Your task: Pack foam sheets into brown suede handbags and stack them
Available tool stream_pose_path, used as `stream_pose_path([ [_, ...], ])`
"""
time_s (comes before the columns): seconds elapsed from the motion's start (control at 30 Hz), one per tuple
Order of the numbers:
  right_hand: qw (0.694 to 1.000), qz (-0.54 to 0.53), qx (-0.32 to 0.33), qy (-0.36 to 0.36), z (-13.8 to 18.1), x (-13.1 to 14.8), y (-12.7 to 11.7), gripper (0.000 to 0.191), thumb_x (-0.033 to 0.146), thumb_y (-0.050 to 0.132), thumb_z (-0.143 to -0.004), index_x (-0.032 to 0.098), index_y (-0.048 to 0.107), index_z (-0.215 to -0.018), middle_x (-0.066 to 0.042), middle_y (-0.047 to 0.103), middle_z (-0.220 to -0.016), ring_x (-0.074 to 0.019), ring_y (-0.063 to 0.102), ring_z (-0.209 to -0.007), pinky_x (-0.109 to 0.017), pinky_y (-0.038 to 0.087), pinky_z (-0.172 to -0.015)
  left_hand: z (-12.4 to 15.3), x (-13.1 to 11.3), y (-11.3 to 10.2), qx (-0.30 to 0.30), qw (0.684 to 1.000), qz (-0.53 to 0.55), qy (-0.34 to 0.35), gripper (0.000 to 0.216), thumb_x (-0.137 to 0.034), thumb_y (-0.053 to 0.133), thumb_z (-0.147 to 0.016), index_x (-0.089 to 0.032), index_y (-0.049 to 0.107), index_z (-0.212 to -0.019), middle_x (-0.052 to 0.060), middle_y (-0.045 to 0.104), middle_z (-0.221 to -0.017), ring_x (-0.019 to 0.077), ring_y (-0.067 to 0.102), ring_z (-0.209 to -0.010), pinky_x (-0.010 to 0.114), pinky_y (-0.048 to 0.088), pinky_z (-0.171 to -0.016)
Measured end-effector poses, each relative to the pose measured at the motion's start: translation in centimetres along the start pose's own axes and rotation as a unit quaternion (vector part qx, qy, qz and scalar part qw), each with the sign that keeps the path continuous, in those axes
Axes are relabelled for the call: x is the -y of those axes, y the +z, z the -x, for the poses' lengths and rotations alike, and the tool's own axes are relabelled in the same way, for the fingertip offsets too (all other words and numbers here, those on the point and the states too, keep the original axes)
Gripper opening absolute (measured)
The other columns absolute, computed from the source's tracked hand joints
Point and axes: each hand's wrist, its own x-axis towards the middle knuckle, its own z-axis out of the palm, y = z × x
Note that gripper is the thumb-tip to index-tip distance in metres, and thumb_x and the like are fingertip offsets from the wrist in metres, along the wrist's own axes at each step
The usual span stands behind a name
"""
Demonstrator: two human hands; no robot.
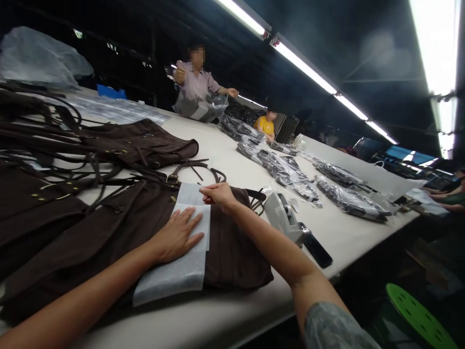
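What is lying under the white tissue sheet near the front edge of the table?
The white tissue sheet lies on a dark brown garment, with the left hand flat on top. The garment's surface beneath the sheet is covered and cannot be seen.

White tissue sheet (181,261), flat, lower centre of frame, lies atop a dark brown garment (109,232), apparently folded.

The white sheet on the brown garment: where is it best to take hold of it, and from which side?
Probably the far corner, from above on the right: the right hand already pinches the white sheet there, while the left hand lies flat on its middle over the brown garment.
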Motion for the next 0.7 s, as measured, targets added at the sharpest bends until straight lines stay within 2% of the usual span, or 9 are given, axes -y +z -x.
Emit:
stream_pose_path([
  [0.1, 0.999, -0.014, -0.013, 0.038, -1.5, -1.5, 1.3, 0.011, 0.010, 0.070, -0.083, 0.008, 0.067, -0.073, 0.003, 0.058, -0.047, -0.0049, 0.048, -0.039, -0.016, 0.050, -0.048, 0.1, 0.0, 0.0, -0.006, 1.000, 0.013, -0.001, 0.069, -0.056, 0.031, -0.095, -0.013, 0.035, -0.150, 0.023, 0.024, -0.158, 0.0354, 0.019, -0.149, 0.057, 0.015, -0.122],
  [0.23, 0.997, 0.000, -0.028, 0.066, -2.0, -3.8, 1.3, 0.004, 0.005, 0.066, -0.086, 0.007, 0.070, -0.086, 0.003, 0.057, -0.046, -0.0048, 0.046, -0.036, -0.015, 0.049, -0.043, 0.1, 0.0, 0.0, -0.008, 1.000, 0.025, -0.003, 0.070, -0.056, 0.035, -0.095, -0.012, 0.034, -0.150, 0.024, 0.024, -0.158, 0.0358, 0.019, -0.149, 0.056, 0.014, -0.122],
  [0.47, 0.996, 0.027, -0.033, 0.078, -1.5, -5.4, 1.5, 0.033, 0.001, 0.061, -0.087, 0.007, 0.066, -0.119, 0.003, 0.058, -0.046, -0.0059, 0.049, -0.037, -0.014, 0.050, -0.043, 0.1, -0.2, -0.1, -0.002, 0.999, 0.040, -0.011, 0.071, -0.053, 0.037, -0.094, -0.011, 0.031, -0.151, 0.025, 0.022, -0.158, 0.0351, 0.016, -0.150, 0.054, 0.011, -0.123],
  [0.6, 0.996, 0.044, -0.024, 0.072, -1.6, -5.9, 1.3, 0.041, 0.002, 0.063, -0.085, 0.008, 0.064, -0.126, 0.004, 0.059, -0.046, -0.0067, 0.051, -0.038, -0.016, 0.052, -0.045, 0.2, -0.3, -0.2, -0.003, 0.999, 0.047, -0.015, 0.069, -0.051, 0.040, -0.094, -0.011, 0.033, -0.150, 0.026, 0.022, -0.158, 0.0348, 0.017, -0.150, 0.054, 0.011, -0.123],
  [0.7, 0.992, 0.122, -0.003, 0.039, -1.9, -6.6, 0.9, 0.046, 0.007, 0.065, -0.084, 0.014, 0.063, -0.129, 0.005, 0.059, -0.048, -0.0084, 0.053, -0.039, -0.018, 0.052, -0.047, 0.1, -0.2, -0.1, -0.005, 0.999, 0.045, -0.014, 0.069, -0.052, 0.039, -0.094, -0.013, 0.034, -0.150, 0.025, 0.023, -0.158, 0.0344, 0.017, -0.150, 0.054, 0.011, -0.123],
])
